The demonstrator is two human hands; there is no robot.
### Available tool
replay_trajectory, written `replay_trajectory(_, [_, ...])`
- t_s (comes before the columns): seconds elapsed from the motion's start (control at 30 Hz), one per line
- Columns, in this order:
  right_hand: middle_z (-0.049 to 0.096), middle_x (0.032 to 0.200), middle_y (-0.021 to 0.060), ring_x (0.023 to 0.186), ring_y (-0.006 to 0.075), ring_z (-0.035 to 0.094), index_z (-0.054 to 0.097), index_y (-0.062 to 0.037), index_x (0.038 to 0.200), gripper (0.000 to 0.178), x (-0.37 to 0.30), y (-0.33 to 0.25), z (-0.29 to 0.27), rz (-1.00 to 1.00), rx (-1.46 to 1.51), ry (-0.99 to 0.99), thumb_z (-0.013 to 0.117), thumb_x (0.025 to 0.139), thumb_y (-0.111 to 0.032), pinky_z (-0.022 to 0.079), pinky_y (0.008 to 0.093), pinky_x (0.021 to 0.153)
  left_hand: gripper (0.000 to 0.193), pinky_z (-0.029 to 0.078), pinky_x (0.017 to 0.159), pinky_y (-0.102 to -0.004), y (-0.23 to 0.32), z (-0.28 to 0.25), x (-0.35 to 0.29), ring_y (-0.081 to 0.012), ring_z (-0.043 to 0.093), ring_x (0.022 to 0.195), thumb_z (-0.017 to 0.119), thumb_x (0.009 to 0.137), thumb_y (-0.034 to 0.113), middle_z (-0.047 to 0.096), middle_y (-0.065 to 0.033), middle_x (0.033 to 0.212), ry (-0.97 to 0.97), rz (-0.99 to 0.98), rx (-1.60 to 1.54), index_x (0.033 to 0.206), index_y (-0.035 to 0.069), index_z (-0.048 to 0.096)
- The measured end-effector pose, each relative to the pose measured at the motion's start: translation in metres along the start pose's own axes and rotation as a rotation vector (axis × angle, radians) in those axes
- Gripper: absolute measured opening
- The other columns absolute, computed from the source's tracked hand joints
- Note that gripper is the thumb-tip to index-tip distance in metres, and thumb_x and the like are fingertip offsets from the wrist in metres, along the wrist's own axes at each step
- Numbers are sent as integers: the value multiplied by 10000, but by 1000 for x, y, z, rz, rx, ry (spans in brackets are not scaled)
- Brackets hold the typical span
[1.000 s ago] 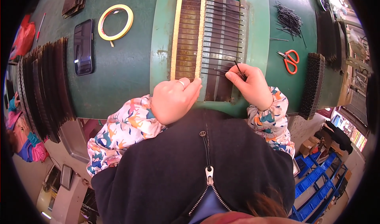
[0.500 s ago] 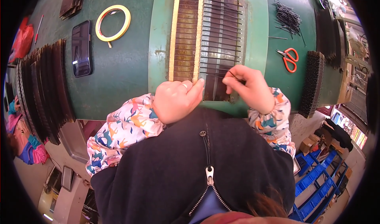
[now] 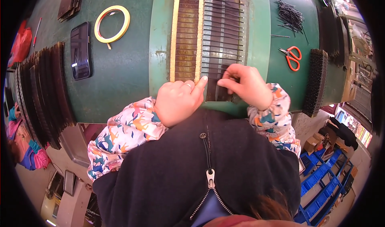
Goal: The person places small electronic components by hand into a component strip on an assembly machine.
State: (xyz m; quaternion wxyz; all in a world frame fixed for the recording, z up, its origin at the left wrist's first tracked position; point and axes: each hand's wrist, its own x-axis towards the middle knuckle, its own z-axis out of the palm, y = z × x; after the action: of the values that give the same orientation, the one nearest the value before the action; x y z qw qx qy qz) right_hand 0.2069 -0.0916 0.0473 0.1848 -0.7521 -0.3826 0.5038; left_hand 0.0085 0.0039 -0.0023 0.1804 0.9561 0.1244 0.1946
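On a green mat (image 3: 258, 46) lies a brown slotted panel (image 3: 187, 34) edged with yellow strips. Beside it, a dark plate (image 3: 216, 92) carries a row of thin black wires (image 3: 222, 34) laid crosswise, their tips lined up on the right. My left hand (image 3: 178, 100) lies over the panel's near end, fingers curled and thumb stretched toward the wires' left ends; anything under the fingers is hidden. Above the near end of the row, my right hand (image 3: 248, 84) is closed in a pinch on a thin black wire, mostly covered by its fingers.
To the right lie loose black wires (image 3: 290, 14), red-handled scissors (image 3: 292, 58) and a stack of dark strips (image 3: 315, 82). On the left are a yellow tape roll (image 3: 126, 24), a phone (image 3: 81, 50) and stacked dark strips (image 3: 44, 90). Another person (image 3: 26, 143) sits at far left.
My right hand has moved left, closer to my left thumb, bringing the pinched wire over the dark plate. My left hand stays at the panel's near end.
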Motion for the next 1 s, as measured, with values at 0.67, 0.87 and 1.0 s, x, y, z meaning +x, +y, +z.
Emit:
replay_trajectory(0.67, [613,718,112,627,121,536,610,27,935,184,-32,8,3,-94,260,-145,575,928,-153,441,290,580,166,429,457,-274,14,-24,-2,-166,580,531,715,794,141,573,-40,629,-73,-534,-867,941,66,699])
replay_trajectory(0.87, [564,650,17,608,52,478,652,20,873,189,-22,12,-4,-114,55,-2,597,923,-154,396,243,537,133,426,444,-299,5,-13,-17,-178,560,512,719,756,130,527,-12,614,67,-154,-295,882,94,692])
replay_trajectory(1.0, [581,637,93,570,104,494,654,42,871,222,-15,12,-4,-56,28,-33,625,896,-176,416,297,532,165,419,441,-306,2,-8,-16,-170,538,492,719,735,130,510,-7,624,80,-34,-168,892,99,680])
